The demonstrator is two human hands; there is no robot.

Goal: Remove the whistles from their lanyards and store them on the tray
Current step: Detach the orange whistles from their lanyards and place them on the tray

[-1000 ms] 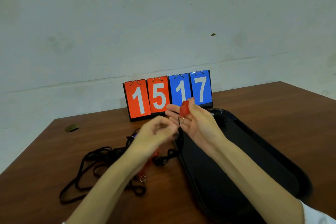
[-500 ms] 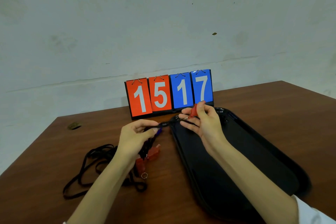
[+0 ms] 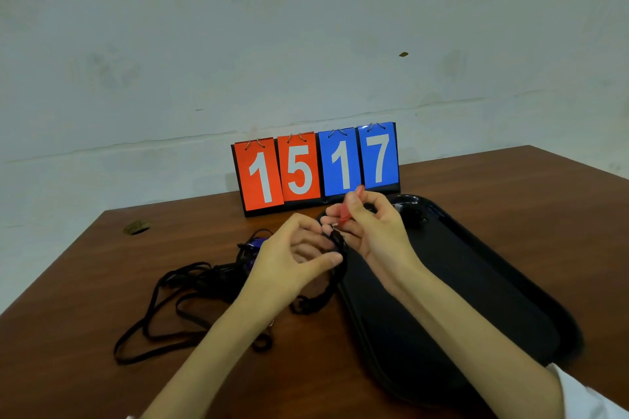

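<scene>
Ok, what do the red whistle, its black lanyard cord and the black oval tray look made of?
The red whistle in the right hand: looks like smooth plastic, evenly coloured, slight sheen. The black lanyard cord: probably woven fabric, matte, hanging limp in a curve. The black oval tray: likely glossy plastic, coated metal possible; its far end catches reflections.

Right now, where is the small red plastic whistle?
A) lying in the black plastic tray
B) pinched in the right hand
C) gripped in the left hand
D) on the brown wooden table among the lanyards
B: the right hand pinches the red whistle between thumb and fingers, while the left hand holds the black lanyard below it.
</scene>
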